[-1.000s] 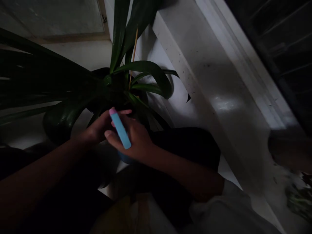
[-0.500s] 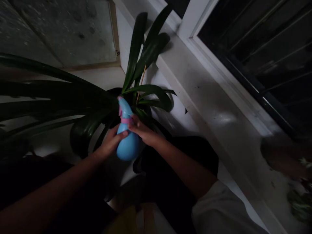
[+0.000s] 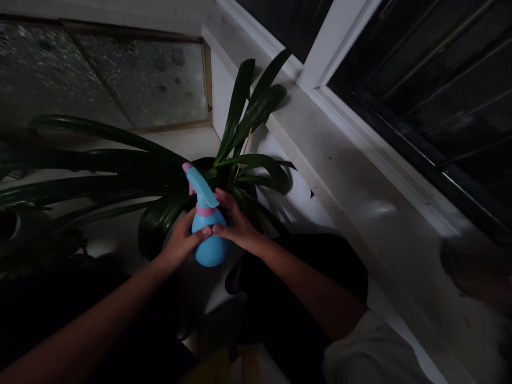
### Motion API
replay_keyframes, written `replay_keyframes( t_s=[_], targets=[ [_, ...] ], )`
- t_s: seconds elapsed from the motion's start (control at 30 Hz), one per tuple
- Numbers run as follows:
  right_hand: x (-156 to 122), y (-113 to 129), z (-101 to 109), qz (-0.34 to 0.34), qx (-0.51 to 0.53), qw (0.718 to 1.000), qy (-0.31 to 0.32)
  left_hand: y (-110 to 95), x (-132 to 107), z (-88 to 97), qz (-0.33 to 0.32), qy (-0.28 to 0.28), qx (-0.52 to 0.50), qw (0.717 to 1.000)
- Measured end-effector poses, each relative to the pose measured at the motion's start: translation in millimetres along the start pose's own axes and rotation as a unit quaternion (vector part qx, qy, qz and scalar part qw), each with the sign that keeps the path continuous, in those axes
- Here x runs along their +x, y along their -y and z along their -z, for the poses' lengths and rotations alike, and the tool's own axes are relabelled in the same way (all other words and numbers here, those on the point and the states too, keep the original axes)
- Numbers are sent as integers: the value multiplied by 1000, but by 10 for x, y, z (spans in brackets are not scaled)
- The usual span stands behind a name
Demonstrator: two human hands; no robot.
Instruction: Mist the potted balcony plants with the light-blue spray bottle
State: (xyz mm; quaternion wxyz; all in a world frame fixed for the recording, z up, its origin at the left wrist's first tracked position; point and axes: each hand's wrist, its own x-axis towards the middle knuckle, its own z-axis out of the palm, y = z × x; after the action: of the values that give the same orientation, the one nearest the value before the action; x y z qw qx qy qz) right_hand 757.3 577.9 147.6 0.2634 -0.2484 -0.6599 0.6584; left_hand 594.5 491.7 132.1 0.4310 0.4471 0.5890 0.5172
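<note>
A small blue spray bottle (image 3: pixel 208 242) with a pink collar and pink nozzle tip is held upright in front of a dark potted plant (image 3: pixel 240 133). My left hand (image 3: pixel 182 242) wraps its round body from the left, thumb across the front. My right hand (image 3: pixel 236 226) grips the neck and upper body from the right, fingers closed round it. The nozzle points up and to the left, toward the long dark green leaves. The scene is very dim.
A pale window ledge (image 3: pixel 360 186) runs diagonally on the right under a dark window frame (image 3: pixel 420 96). A frosted glass panel (image 3: pixel 140 80) stands behind the plant. Long leaves (image 3: pixel 80 160) spread far to the left. Another plant's dark pot (image 3: pixel 476 266) sits blurred at the right edge.
The bottle has gone from lying slanted in my right hand to standing upright between both hands. The view has tilted upward, showing more of the window and glass panel.
</note>
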Motion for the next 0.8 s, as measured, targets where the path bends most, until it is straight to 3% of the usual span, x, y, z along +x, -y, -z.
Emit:
replay_keyframes(
  t_s=[0.07,0.17,0.27,0.4,0.5,0.63,0.8],
  targets=[
    [35,36,60,43,-12,999,-10,-59,10,27,-18,45,-11,999],
    [66,57,102,68,13,997,33,-105,29,-12,-29,111,-30,993],
    [43,71,77,81,22,995,45,-96,47,-111,-27,132,-65,989],
    [-51,97,15,74,-37,995,-50,-7,41,-236,2,126,-102,987],
    [-130,50,-28,18,-56,994,-97,121,6,-306,55,85,-112,989],
    [-161,-47,-52,-52,-42,991,-116,273,3,-347,104,63,-123,985],
    [-73,66,-6,-36,-20,995,-95,279,84,-356,109,46,-96,988]
  ],
)
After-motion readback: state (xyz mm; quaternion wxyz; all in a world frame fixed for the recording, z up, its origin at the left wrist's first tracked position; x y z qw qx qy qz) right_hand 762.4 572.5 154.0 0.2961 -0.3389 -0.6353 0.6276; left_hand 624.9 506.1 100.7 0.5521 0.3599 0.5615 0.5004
